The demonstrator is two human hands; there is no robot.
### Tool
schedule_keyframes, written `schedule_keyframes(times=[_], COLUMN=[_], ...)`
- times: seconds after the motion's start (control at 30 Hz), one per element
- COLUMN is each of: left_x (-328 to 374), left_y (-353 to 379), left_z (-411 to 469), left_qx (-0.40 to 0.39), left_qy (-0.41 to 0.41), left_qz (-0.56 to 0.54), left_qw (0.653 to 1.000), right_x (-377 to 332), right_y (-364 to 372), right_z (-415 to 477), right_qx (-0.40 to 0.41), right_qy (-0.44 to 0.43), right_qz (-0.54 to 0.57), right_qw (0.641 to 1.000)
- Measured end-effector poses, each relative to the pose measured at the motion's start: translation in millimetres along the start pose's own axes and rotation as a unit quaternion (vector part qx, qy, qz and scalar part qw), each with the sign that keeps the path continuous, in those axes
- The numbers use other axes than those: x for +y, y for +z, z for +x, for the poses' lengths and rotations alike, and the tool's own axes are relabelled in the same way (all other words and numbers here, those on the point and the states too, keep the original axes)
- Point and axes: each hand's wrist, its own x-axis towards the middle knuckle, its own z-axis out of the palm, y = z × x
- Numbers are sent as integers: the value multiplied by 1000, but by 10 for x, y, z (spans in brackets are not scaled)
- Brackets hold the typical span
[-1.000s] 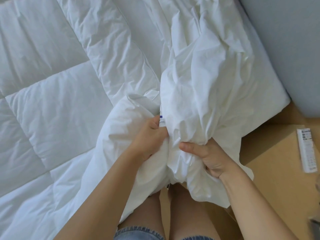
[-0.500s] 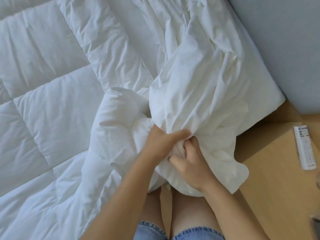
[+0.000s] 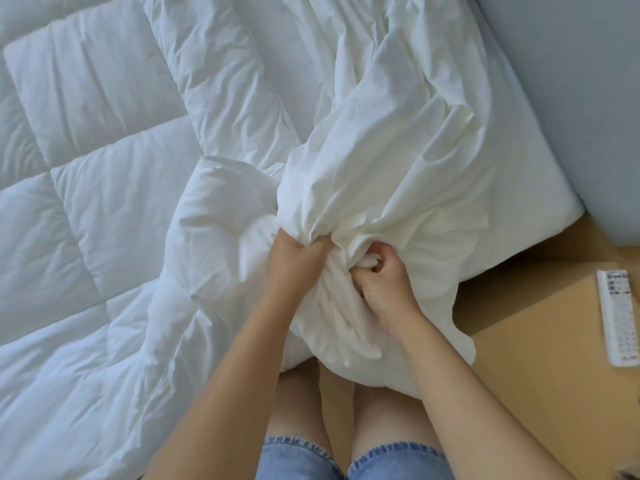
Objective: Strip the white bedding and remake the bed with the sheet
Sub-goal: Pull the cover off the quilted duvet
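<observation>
My left grip [image 3: 294, 261] and right grip [image 3: 388, 282] are both fisted tight round the bunched white sheet [image 3: 398, 174], against the right side of the spread quilted duvet [image 3: 104, 168]; stripping seems barely begun, remaking not started.

The quilt [image 3: 104, 202] lies on the left of the bed, the bunched sheet [image 3: 398, 161] to its right. Right of the bed, a remote [image 3: 618, 317] lies on the side table [image 3: 540, 375].
</observation>
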Motion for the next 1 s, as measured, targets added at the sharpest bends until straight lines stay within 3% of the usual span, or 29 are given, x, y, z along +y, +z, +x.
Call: schedule_keyframes(times=[0.1,0.23,0.33,0.47,0.6,0.7,0.77,0.83,1.0], left_x=[-12,-7,176,667,625,63,-347,-654,-963], left_y=[-15,24,-22,-258,-712,-606,-283,-22,130], left_z=[-24,-1,7,-56,-274,-505,-624,-619,-463], left_qx=[-78,-9,30,101,200,193,132,110,128], left_qy=[-18,9,58,117,104,15,-56,-82,-114], left_qz=[49,184,268,288,366,406,395,347,232], left_qw=[996,983,961,945,903,893,907,928,958], right_x=[-44,-29,-187,-700,-704,-169,287,658,925], right_y=[54,45,-74,-497,-1211,-1516,-1591,-1568,-1458], right_z=[74,-11,-153,-306,-394,-394,-424,-411,-331], right_qx=[-26,7,66,111,160,189,155,56,-143], right_qy=[1,-14,-60,-125,-45,37,21,3,72], right_qz=[-99,-160,-96,-5,139,157,30,-96,-207], right_qw=[995,987,991,986,976,969,987,994,965])
